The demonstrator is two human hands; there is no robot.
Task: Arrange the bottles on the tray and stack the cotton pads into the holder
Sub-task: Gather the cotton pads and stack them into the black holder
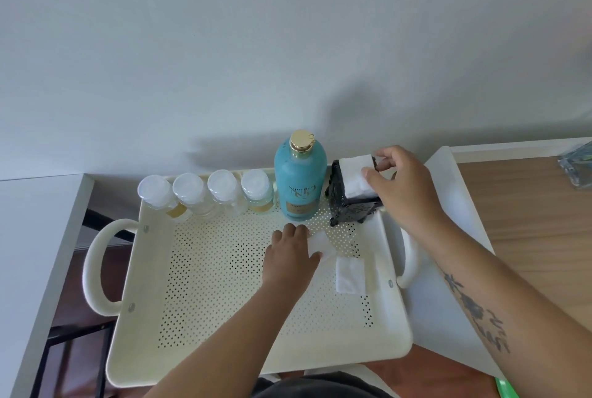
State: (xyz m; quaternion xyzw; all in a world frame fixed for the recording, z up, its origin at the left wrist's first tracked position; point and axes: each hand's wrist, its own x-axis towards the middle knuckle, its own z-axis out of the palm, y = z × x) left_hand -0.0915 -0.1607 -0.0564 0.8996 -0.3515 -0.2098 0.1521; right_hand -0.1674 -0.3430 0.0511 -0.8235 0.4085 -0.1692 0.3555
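1. Bottles first: four small clear bottles (205, 194) with pale caps stand in a row along the far rim of the cream tray (134, 327), starting at its far left corner. This part of the task looks finished.
2. Just to their right stands the tall blue bottle (300, 179) with a gold cap, also upright at the far rim. Its label faces away from the reader and is upside down in this view; the lettering is too blurred to read, so no brand can be given.
3. Near the tray's middle, the left hand (290, 258) lies palm down, its fingers close together and pressing on a loose cotton pad (322, 245). I cannot tell whether it has pinched the pad.
4. Just right of that hand, a second loose cotton pad (349, 276) lies flat on the tray floor, untouched.
5. At the far right corner, the black holder (350, 208) stands on the tray with a stack of pads (357, 178) in it.
6. The right hand (400, 186) is at the holder, thumb and fingertips narrowly pinched on the stack's top edge.
7. By my judgement, only the two loose pads remain to be stacked.
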